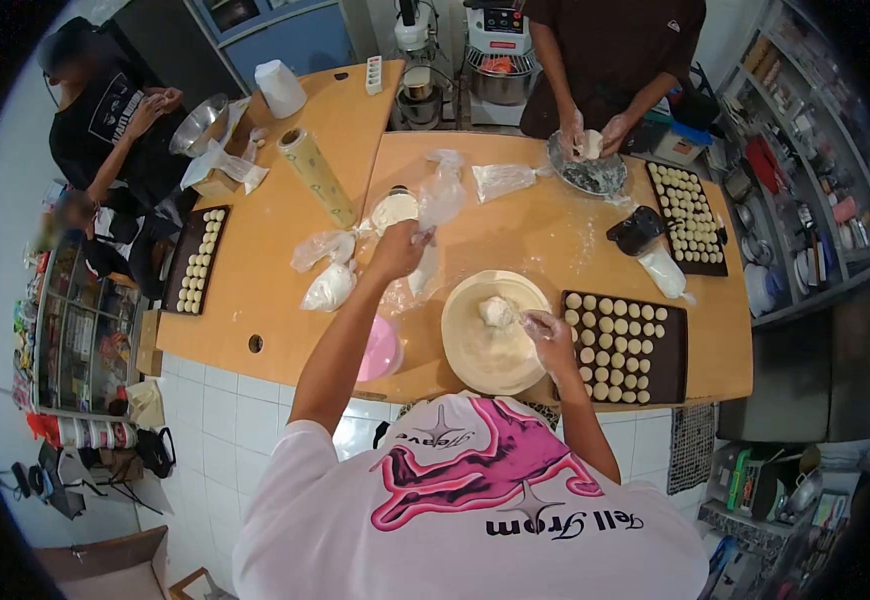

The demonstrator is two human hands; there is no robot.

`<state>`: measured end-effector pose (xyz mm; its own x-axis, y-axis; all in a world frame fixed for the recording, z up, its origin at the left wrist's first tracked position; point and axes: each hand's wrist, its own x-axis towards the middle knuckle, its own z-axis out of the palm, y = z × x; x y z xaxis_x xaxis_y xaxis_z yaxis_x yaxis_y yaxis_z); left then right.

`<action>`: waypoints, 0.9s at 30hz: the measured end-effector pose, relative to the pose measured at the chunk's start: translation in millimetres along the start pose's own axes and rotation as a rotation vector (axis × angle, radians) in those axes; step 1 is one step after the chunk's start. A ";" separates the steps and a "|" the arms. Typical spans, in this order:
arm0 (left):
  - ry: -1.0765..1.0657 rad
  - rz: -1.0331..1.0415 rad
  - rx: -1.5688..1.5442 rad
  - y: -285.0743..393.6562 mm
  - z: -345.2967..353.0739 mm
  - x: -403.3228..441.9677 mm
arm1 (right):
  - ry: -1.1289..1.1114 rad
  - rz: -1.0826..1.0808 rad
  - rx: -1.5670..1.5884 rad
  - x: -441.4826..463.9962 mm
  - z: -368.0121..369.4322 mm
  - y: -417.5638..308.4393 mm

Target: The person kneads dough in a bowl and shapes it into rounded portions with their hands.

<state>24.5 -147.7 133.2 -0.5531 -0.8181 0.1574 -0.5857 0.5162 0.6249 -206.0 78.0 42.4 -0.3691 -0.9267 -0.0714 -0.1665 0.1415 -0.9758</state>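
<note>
My left hand [405, 248] reaches across the table with curled fingers at a clear plastic bag [442, 203]. Just beyond it lies a mound of white powder [393, 209], whose container is partly hidden. Over the right rim of a large cream bowl [462, 352] is my right hand [549, 340], powdery, fingers loosely apart and holding nothing that I can see. A pale dough lump [496, 312] rests inside the bowl, a little left of those fingertips. Left of the bowl is a pink container [382, 350]; a tied bag of white powder [330, 288] sits farther left.
Dark trays [671, 372] of small dough balls are at right, far right and far left. A plastic wrap roll [317, 178] and a black appliance [635, 232] stand on the table. Across it, a co-worker's hands [595, 143] hold dough above a metal bowl [587, 178]. Another person [105, 125] works at left.
</note>
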 end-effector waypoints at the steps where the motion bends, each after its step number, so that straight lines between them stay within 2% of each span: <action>1: -0.041 -0.041 0.031 -12.9 0.9 5.7 | -0.009 -0.013 -0.040 -0.6 1.8 -0.9; 3: -0.130 -0.130 0.088 -40.0 5.9 13.9 | -0.041 -0.028 -0.029 -4.2 6.0 -1.8; 6: -0.391 -0.195 0.439 -65.5 16.7 16.5 | -0.088 0.012 -0.166 -8.2 11.0 4.6; 7: -0.413 -0.335 0.487 -58.2 19.3 13.5 | -0.119 -0.005 -0.205 -8.3 12.4 11.0; 10: -0.488 -0.336 0.731 -61.3 29.4 6.6 | -0.200 0.072 -0.272 -11.1 13.3 19.1; 13: -0.461 -0.259 0.868 -59.8 34.9 -2.0 | -0.261 0.086 -0.309 -10.5 13.7 24.5; 16: -0.354 -0.197 0.820 -49.7 34.1 -5.1 | -0.272 0.053 -0.298 -7.4 13.5 27.0; 19: -0.366 -0.104 0.794 -52.0 39.5 -5.2 | -0.274 0.058 -0.317 -5.5 13.2 23.1; 22: -0.431 -0.032 0.909 -66.6 53.9 -8.9 | -0.287 0.055 -0.328 -5.5 14.4 19.1; 27: -0.485 -0.163 0.915 -77.0 69.4 -6.2 | -0.271 0.095 -0.325 -4.1 15.2 22.0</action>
<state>31.9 -164.8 31.1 -0.4866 -0.8103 -0.3264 -0.7876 0.5686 -0.2375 -194.2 79.6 18.1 -0.1502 -0.9561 -0.2515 -0.4390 0.2924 -0.8496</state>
